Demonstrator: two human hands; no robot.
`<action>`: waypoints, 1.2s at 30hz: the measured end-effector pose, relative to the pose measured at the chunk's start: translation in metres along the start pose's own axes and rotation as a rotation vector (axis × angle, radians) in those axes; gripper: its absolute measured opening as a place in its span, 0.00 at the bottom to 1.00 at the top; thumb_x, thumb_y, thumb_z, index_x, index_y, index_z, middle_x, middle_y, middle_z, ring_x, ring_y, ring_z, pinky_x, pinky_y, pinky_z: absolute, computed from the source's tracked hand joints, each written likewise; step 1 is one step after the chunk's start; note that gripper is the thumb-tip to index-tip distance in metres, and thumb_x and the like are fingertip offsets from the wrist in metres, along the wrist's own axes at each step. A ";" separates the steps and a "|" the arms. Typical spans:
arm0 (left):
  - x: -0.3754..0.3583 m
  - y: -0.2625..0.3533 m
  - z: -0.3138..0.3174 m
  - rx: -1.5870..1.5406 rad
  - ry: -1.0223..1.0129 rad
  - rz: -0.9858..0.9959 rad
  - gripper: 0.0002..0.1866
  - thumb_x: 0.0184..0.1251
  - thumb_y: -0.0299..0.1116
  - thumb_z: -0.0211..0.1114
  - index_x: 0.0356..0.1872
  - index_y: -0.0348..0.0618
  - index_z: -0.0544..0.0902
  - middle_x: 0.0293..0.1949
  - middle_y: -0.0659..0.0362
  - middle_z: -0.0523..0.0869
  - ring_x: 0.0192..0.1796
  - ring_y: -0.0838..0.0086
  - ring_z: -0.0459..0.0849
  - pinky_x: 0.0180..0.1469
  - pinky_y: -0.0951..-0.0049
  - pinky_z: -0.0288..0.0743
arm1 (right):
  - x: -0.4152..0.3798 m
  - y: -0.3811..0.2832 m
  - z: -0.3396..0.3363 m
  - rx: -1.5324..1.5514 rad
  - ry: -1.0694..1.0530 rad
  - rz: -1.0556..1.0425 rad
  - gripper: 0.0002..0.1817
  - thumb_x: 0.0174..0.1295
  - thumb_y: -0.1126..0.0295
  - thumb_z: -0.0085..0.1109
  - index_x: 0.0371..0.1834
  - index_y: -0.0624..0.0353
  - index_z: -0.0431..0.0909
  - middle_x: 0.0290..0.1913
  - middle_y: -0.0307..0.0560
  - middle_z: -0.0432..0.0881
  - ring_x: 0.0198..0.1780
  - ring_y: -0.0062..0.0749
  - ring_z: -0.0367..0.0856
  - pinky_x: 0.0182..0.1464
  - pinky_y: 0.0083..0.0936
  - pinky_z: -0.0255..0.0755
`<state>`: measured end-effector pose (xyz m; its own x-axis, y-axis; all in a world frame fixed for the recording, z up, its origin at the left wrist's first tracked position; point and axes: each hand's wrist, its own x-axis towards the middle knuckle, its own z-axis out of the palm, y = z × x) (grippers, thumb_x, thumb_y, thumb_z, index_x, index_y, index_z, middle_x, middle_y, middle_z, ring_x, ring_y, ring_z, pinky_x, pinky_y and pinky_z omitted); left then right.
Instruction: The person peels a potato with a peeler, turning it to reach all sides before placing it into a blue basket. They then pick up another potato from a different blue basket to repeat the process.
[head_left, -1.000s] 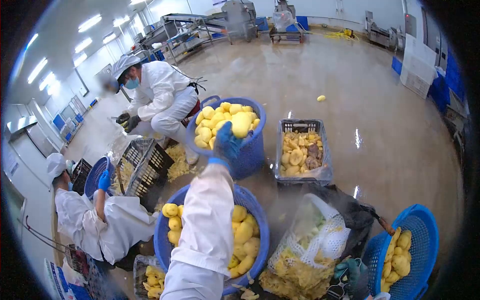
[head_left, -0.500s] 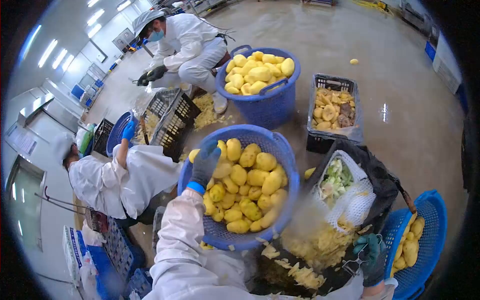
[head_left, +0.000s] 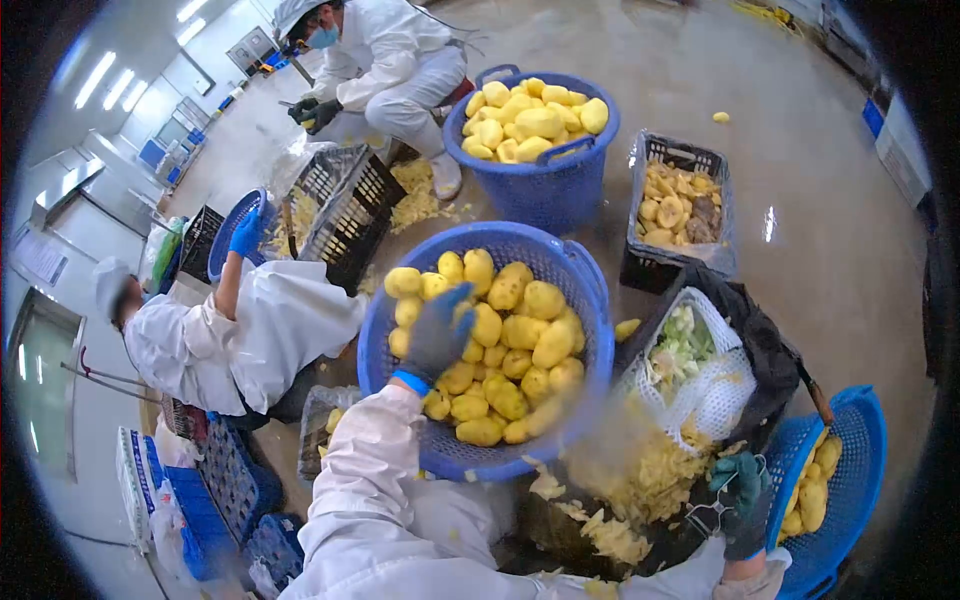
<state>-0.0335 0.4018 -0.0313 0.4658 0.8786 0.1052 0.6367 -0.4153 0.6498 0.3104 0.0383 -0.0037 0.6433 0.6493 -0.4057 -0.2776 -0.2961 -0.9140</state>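
Note:
My left hand [head_left: 440, 335], in a dark grey glove with a blue cuff, lies over the potatoes [head_left: 505, 395] in a large blue basket [head_left: 395, 440]. Its fingers are stretched out and apart, touching the potatoes, with none held. At the lower right, my right hand [head_left: 745, 505], in a dark green glove, is closed around a thin metal tool [head_left: 708, 515] that looks like a peeler. The tool is partly hidden by the fingers. Beside that hand lies a heap of potato peelings [head_left: 635, 490].
A tilted blue basket [head_left: 860, 470] with potatoes stands far right. A white net [head_left: 715, 385] holds leafy scraps. Ahead are a basket of peeled potatoes [head_left: 540, 125] and a black crate [head_left: 650, 265] of scraps. Two co-workers [head_left: 395, 60] sit ahead and left [head_left: 215, 345].
My left hand has moved from the basket's left edge rightward and down over the potatoes. The right hand keeps its hold at the lower right. The view has shifted slightly.

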 end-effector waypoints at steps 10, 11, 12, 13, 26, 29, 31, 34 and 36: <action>0.011 0.021 0.165 0.174 -0.111 -0.067 0.37 0.50 0.45 0.67 0.63 0.43 0.67 0.55 0.42 0.75 0.56 0.51 0.76 0.56 0.57 0.72 | -0.027 -0.029 0.000 0.014 0.006 -0.012 0.14 0.69 0.62 0.50 0.35 0.62 0.78 0.30 0.45 0.82 0.28 0.26 0.80 0.31 0.21 0.74; 0.015 -0.001 0.174 0.131 -0.028 -0.058 0.32 0.52 0.44 0.66 0.59 0.43 0.72 0.55 0.44 0.75 0.55 0.52 0.77 0.55 0.58 0.72 | -0.030 -0.030 -0.005 -0.013 -0.056 -0.082 0.14 0.69 0.62 0.50 0.35 0.62 0.78 0.30 0.44 0.82 0.28 0.25 0.79 0.31 0.20 0.73; 0.015 -0.005 0.168 0.082 -0.072 -0.082 0.31 0.52 0.44 0.66 0.58 0.42 0.72 0.55 0.44 0.76 0.55 0.53 0.78 0.55 0.58 0.72 | -0.029 -0.026 -0.012 0.000 -0.044 -0.089 0.14 0.69 0.61 0.50 0.35 0.62 0.78 0.30 0.44 0.82 0.28 0.25 0.79 0.32 0.20 0.73; 0.014 -0.007 0.156 0.037 -0.115 -0.107 0.31 0.52 0.43 0.66 0.57 0.42 0.73 0.54 0.43 0.76 0.54 0.53 0.78 0.55 0.58 0.73 | -0.027 -0.019 -0.019 0.017 -0.034 -0.096 0.15 0.69 0.61 0.49 0.36 0.61 0.78 0.30 0.44 0.82 0.28 0.24 0.79 0.32 0.20 0.73; -0.046 -0.029 0.171 0.103 -0.002 0.069 0.40 0.55 0.44 0.65 0.68 0.41 0.61 0.63 0.36 0.66 0.65 0.44 0.66 0.66 0.53 0.61 | -0.061 0.011 -0.029 0.357 -0.077 -0.158 0.14 0.65 0.59 0.58 0.38 0.61 0.76 0.31 0.47 0.82 0.28 0.32 0.82 0.31 0.25 0.76; -0.028 -0.008 0.166 0.264 -0.076 0.080 0.38 0.56 0.47 0.63 0.68 0.49 0.62 0.64 0.39 0.66 0.64 0.44 0.67 0.65 0.51 0.61 | -0.054 0.012 -0.030 0.413 -0.106 -0.030 0.15 0.64 0.58 0.58 0.36 0.61 0.77 0.31 0.49 0.83 0.28 0.32 0.82 0.31 0.26 0.76; -0.010 -0.010 0.182 0.352 -0.052 0.223 0.34 0.55 0.47 0.63 0.63 0.49 0.67 0.60 0.43 0.71 0.58 0.46 0.73 0.59 0.51 0.68 | -0.051 0.004 -0.026 0.284 -0.078 -0.056 0.15 0.64 0.59 0.58 0.35 0.61 0.77 0.32 0.50 0.83 0.28 0.32 0.82 0.31 0.26 0.76; -0.003 0.038 0.171 0.500 -0.314 0.004 0.32 0.52 0.48 0.65 0.57 0.45 0.72 0.52 0.43 0.77 0.54 0.45 0.75 0.55 0.50 0.69 | -0.054 -0.007 -0.017 0.214 -0.070 -0.058 0.15 0.65 0.59 0.57 0.38 0.63 0.76 0.32 0.51 0.83 0.29 0.34 0.83 0.32 0.27 0.77; 0.005 0.024 0.182 0.484 -0.252 0.026 0.30 0.51 0.47 0.66 0.54 0.45 0.73 0.49 0.45 0.77 0.49 0.46 0.77 0.51 0.49 0.72 | -0.049 -0.005 -0.015 0.224 -0.094 -0.047 0.16 0.66 0.59 0.56 0.40 0.64 0.75 0.33 0.52 0.83 0.30 0.35 0.83 0.33 0.28 0.77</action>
<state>0.0959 0.3534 -0.1527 0.5800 0.8077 -0.1059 0.8055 -0.5493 0.2221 0.2903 -0.0026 0.0207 0.5933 0.7239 -0.3522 -0.4068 -0.1079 -0.9071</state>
